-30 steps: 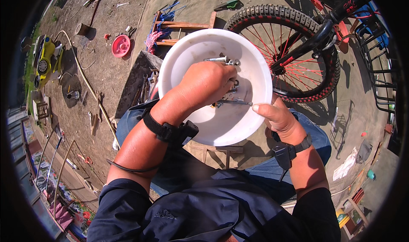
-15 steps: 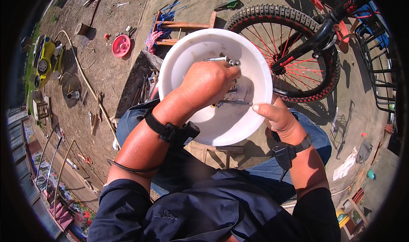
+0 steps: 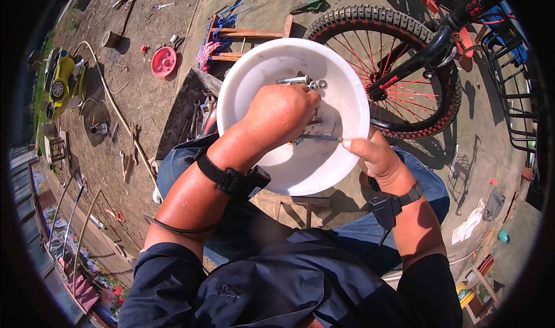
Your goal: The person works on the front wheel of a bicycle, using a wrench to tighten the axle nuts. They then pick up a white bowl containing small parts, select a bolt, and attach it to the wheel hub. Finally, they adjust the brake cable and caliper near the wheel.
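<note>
Sunlit ground (image 3: pixel 151 99) strewn with odds and ends surrounds the grip.
A bicycle wheel (image 3: pixel 379 88) with red spokes stands beyond it to the right; a wooden frame (image 3: pixel 251 34) lies straight beyond. To its left are a round pink-red dish (image 3: pixel 164 62), a long curving pale hose (image 3: pixel 122 120) and, farthest out, a yellow toy car (image 3: pixel 62 71).
</note>
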Tool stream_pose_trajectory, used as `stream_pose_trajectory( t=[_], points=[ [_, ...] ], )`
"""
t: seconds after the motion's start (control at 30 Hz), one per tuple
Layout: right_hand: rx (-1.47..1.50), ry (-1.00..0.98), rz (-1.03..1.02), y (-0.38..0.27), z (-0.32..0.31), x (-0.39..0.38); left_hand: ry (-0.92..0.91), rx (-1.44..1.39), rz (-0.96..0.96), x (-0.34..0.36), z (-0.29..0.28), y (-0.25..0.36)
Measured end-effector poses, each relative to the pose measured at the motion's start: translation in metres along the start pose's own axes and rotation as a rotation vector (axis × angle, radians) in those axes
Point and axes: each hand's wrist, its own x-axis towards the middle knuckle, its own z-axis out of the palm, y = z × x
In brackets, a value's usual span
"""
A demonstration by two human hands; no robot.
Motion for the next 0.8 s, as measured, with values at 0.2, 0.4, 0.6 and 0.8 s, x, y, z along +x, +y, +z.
stream_pose_trajectory(
  t=[0.2,0.4,0.6,0.8],
  points=[
    [0.021,0.005,0.021,-0.0093,0.0028,-0.0002,-0.041,0.016,-0.062,0.0007,-0.0047,0.0031],
    [0.018,0.014,0.001,-0.0046,0.0018,0.0009,-0.040,-0.011,-0.102,0.0004,0.0012,0.0029],
    [0.016,0.020,0.005,-0.0026,0.0001,0.0009,-0.073,-0.106,-0.162,0.0002,-0.0022,0.0063],
    [0.001,0.063,0.008,-0.0027,0.0000,0.0016,-0.084,-0.175,-0.166,-0.0024,0.0002,0.0036]
  ],
)
